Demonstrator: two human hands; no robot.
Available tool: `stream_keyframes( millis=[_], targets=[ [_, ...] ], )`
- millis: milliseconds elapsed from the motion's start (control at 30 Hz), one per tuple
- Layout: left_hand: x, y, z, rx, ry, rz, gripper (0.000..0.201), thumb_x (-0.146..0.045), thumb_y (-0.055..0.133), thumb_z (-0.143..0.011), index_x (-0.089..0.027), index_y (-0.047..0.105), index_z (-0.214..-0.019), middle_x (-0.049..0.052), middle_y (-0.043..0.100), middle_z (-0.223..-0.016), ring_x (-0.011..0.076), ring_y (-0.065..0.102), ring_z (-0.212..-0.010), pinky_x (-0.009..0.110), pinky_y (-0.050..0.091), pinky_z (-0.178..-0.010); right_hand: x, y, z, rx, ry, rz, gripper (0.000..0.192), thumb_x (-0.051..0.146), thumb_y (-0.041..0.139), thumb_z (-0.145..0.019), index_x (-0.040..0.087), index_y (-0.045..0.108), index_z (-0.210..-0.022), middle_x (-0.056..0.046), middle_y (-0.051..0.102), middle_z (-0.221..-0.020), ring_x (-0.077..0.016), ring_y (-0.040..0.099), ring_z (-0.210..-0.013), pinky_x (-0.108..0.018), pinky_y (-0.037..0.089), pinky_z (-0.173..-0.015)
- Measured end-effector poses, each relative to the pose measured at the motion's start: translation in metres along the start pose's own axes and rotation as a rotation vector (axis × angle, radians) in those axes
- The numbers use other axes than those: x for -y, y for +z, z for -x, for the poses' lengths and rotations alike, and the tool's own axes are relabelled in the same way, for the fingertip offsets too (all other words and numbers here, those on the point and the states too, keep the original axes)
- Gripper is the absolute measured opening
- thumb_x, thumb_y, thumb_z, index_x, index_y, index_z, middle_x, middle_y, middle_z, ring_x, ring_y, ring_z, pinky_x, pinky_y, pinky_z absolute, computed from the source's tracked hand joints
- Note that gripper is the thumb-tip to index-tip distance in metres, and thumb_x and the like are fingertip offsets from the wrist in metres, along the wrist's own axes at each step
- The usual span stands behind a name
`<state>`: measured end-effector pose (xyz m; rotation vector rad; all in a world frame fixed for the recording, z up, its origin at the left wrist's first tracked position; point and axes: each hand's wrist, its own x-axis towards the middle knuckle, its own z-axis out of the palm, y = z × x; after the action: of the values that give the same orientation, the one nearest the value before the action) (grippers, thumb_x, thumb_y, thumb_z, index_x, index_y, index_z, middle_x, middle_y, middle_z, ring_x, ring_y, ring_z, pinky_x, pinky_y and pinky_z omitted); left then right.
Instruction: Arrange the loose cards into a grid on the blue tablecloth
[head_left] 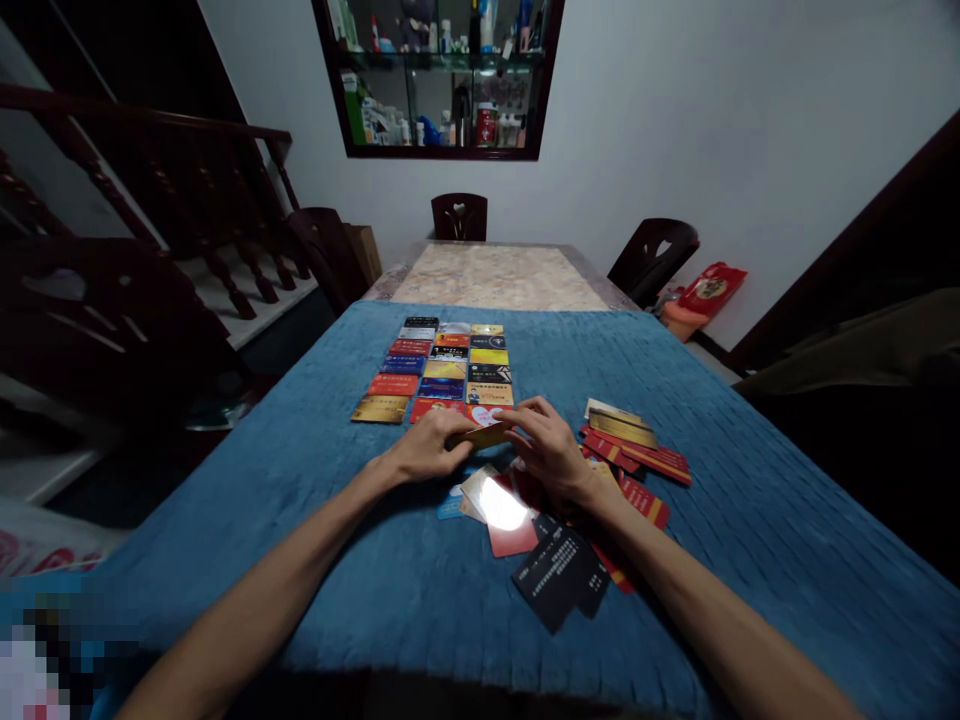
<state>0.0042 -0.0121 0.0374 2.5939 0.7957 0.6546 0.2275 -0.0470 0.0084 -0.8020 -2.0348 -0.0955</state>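
Gold card (pixel 478 436) gripped level between both hands' fingers (pixel 517 420), long axis left-right, just short of card rows (pixel 442 368).

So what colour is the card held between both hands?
Gold, seen in the head view: the card.

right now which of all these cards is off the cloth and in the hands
The gold card, pinched at its ends between the left hand and right hand; the other cards lie on the blue cloth.
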Motion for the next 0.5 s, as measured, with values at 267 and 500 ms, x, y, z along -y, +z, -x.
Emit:
stream_keyframes(
  millis=[267,500],
  targets=[
    [-0.004,0.01,0.001,-0.058,0.032,0.036,0.025,-0.008,0.052,-0.081,-0.017,0.074,-0.092,0.003,0.063,-0.084,0.015,0.055,-0.079,0.026,0.045,-0.075,0.007,-0.001,0.0,-0.014,0.012,-0.054,0.033,0.016,0.052,-0.094,0.024,0.06,-0.126,-0.007,0.069,-0.091,-0.0229,0.056,-0.087,-0.037,0.053,-0.073],
    [-0.007,0.013,0.001,-0.154,-0.064,0.073,0.022,-0.008,0.057,-0.08,-0.019,0.075,-0.087,0.001,0.066,-0.076,0.0159,0.056,-0.077,0.028,0.046,-0.076,0.001,-0.003,0.004,0.107,0.203,-0.072,0.034,0.019,0.062,-0.086,0.023,0.063,-0.12,-0.009,0.07,-0.098,-0.0267,0.055,-0.095,-0.045,0.049,-0.082]
  ],
)
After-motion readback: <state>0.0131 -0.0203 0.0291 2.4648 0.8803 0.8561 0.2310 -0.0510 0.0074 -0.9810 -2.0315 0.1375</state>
